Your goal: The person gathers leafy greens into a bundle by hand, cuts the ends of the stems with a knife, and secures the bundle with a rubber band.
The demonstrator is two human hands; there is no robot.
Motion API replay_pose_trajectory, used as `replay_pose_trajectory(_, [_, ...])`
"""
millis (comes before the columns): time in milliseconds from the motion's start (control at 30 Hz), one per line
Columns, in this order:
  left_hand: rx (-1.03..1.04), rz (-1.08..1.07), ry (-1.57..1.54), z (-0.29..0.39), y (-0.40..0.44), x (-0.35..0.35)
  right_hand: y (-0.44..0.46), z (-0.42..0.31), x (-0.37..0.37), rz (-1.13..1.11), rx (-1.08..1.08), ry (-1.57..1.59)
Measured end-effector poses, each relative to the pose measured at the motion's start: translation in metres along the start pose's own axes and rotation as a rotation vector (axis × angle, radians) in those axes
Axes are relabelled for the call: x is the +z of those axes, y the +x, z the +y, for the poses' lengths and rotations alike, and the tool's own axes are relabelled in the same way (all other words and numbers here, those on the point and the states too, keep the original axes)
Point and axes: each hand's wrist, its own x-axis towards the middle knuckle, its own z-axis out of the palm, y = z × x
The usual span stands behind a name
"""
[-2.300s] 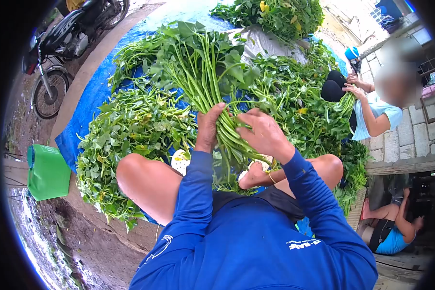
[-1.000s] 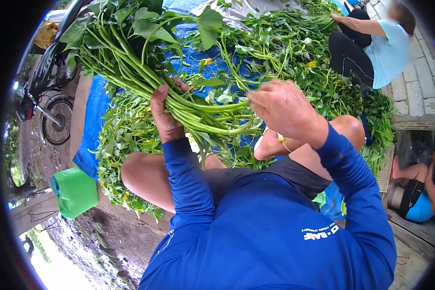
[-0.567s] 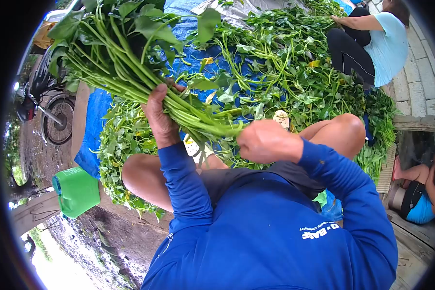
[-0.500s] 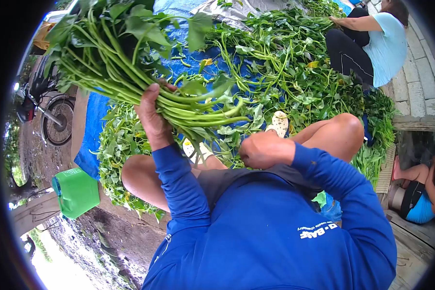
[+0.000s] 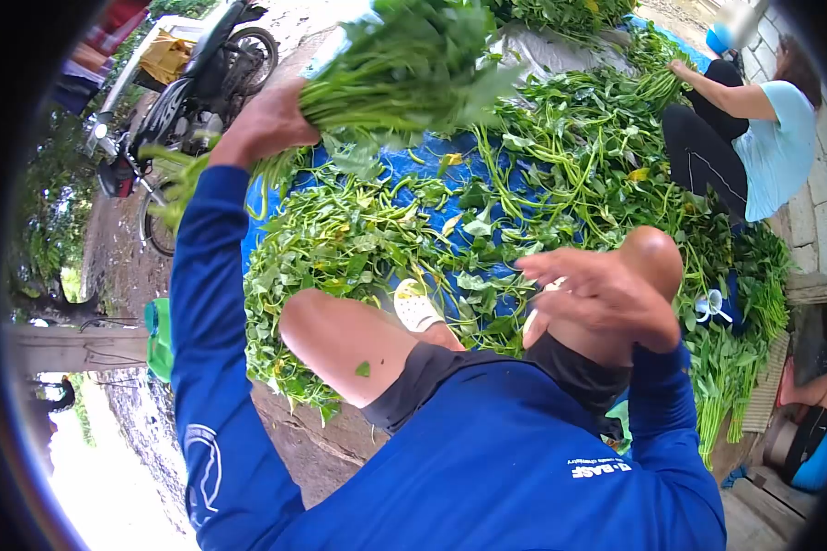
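Note:
At the upper left, my left hand [image 5: 271, 119] is wrapped round a thick bunch of leafy green stems [image 5: 400, 78], lifted above the ground. Its leaves are smeared by motion, and the stem ends stick out to the left past my wrist. My right hand [image 5: 606, 296] hovers by my right knee with fingers stretched out and nothing visible in them, slightly blurred. Loose greens [image 5: 340, 243] lie heaped in front of my feet on a blue tarp [image 5: 424, 163].
A person in a light blue shirt [image 5: 781, 138] crouches at the right, handling greens. Another person [image 5: 822, 404] sits partly visible below. A motorbike [image 5: 184, 106] stands at the upper left; a green container [image 5: 160, 342] is beside a wooden beam [image 5: 83, 349]. Tied-looking greens [image 5: 721, 386] lie at right.
My left hand has swung up and outward to the left with the bunch. My right hand has moved right, from a closed fist to stretched fingers. The view has shifted.

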Motion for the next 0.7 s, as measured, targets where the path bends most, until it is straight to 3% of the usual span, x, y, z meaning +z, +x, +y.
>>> replay_pose_trajectory(100, [-0.029, -0.208, 0.23, 0.033, 0.014, -0.002, -0.029, -0.008, -0.019, 0.132, 0.031, 0.093])
replay_pose_trajectory(300, [0.029, -0.218, 0.326, 0.057, 0.035, 0.025, -0.066, 0.01, -0.038, 0.169, 0.24, 0.246])
replay_pose_trajectory(433, [0.194, -0.121, 0.278, 0.104, 0.041, 0.027, -0.049, 0.008, -0.041, 0.167, 0.124, 0.162])
replay_pose_trajectory(533, [0.368, -0.004, 0.284, 0.143, 0.047, 0.035, -0.01, -0.033, -0.052, 0.311, -0.119, 0.056])
replay_pose_trajectory(667, [0.553, 0.178, 0.25, 0.19, 0.044, 0.05, 0.056, -0.091, -0.092, 0.617, -0.6, -0.382])
replay_pose_trajectory(700, [0.6, 0.231, 0.226, 0.198, 0.038, 0.056, 0.07, -0.103, -0.097, 0.635, -0.642, -0.335])
